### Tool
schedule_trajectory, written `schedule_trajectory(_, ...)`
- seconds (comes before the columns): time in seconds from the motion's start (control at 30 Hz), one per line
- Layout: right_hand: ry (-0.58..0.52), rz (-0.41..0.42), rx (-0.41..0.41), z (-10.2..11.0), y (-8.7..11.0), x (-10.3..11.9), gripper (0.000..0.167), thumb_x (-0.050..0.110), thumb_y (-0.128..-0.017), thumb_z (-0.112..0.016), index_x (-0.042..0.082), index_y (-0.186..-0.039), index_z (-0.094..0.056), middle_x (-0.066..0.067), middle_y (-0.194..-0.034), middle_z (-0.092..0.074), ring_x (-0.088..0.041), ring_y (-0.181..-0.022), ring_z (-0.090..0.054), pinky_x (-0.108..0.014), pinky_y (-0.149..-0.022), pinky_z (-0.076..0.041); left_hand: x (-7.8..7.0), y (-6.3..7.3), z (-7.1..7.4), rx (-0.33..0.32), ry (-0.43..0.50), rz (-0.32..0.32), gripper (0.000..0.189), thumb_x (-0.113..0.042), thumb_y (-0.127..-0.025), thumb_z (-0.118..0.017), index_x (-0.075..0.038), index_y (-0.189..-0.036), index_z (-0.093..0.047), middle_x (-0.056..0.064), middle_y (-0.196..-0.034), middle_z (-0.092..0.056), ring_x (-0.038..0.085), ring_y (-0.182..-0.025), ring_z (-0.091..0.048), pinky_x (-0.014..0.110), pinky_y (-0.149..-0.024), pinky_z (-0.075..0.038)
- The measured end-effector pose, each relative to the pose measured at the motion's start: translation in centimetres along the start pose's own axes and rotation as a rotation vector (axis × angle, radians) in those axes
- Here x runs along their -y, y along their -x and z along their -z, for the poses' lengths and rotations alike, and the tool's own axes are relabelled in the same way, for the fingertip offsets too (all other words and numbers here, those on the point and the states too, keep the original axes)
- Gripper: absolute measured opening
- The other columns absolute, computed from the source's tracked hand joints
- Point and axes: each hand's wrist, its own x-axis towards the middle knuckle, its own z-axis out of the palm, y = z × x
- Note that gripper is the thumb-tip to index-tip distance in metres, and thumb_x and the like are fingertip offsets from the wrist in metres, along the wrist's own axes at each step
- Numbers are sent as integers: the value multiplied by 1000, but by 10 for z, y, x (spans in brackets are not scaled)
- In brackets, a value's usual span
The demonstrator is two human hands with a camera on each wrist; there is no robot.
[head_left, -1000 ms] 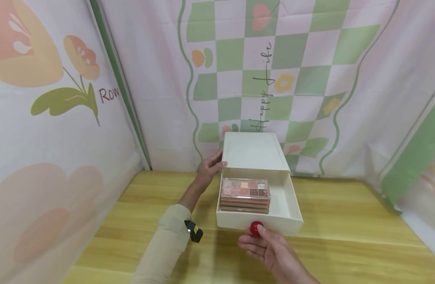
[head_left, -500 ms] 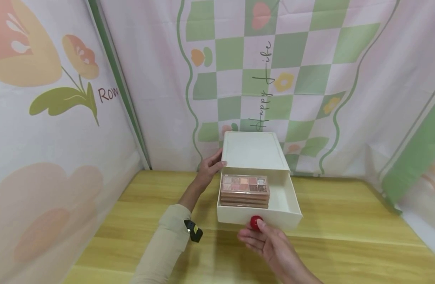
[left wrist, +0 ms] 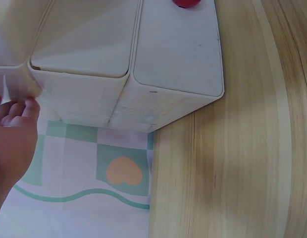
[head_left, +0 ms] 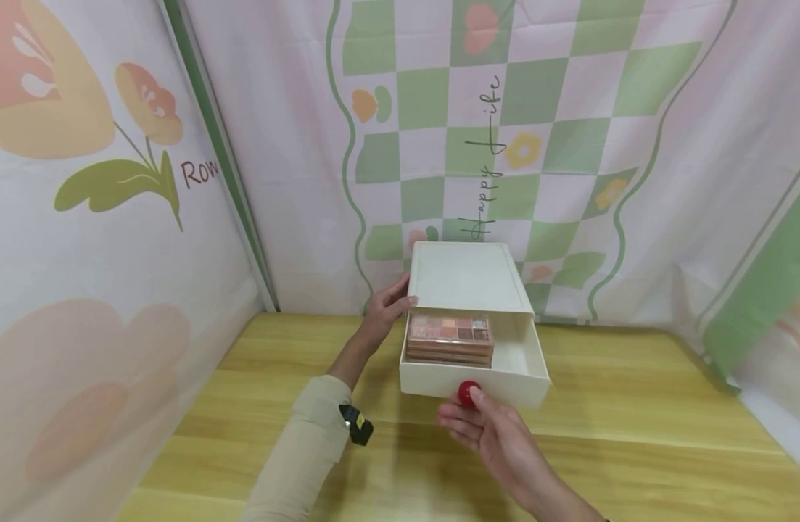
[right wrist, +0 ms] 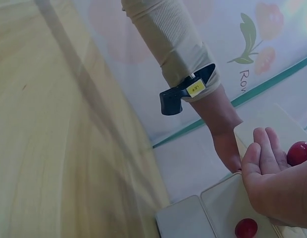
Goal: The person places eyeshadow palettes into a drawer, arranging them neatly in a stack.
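Observation:
A white drawer cabinet (head_left: 468, 275) stands against the back curtain, its top drawer (head_left: 432, 378) partly out. Inside, on the left, lies a stack of clear-lidded eyeshadow palettes (head_left: 448, 339); the stack's rear is tucked under the cabinet top. My right hand (head_left: 507, 438) pinches the red drawer knob (head_left: 466, 394) between thumb and index finger, the other fingers below it. My left hand (head_left: 383, 315) rests against the cabinet's left side, thumb near the top front corner. In the left wrist view, fingertips of the left hand (left wrist: 15, 144) touch the side wall.
Lower drawers (left wrist: 178, 49) sit closed beneath, one with a red knob (right wrist: 246, 228). The cabinet stands on a wood-grain table (head_left: 634, 406). A checkered curtain (head_left: 422, 98) hangs behind, and a flowered curtain (head_left: 112, 254) at the left. A black wrist device (head_left: 357, 425) is on the left sleeve.
The top drawer has slid partway back into the cabinet, carrying the palettes under its top. My right hand has moved forward with the knob; my left hand has stayed in place.

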Motion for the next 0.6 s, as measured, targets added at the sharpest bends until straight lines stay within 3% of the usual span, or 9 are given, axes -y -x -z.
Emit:
schedule_trajectory(0.33, 31, -49, -121, 0, -13, 6, 31, 30, -111, -34, 18, -110, -63, 7, -104, -80, -9, -107, -75, -23, -97, -59, -2, 1, -1, -3, 1, -5, 66, -18, -96, -54, -1, -157, -33, 19, -164, -35, 33, -152, -37, 39, -124, -36)
schedule_trajectory(0.6, 46, 1, -162, 5, -26, 7, 33, 30, -111, -34, 19, -108, -65, 8, -100, -81, -8, -103, -76, -23, -96, -60, -2, 1, 0, 12, 16, -13, 66, -18, -97, -55, -2, -157, -33, 19, -164, -35, 33, -152, -37, 40, -124, -37)
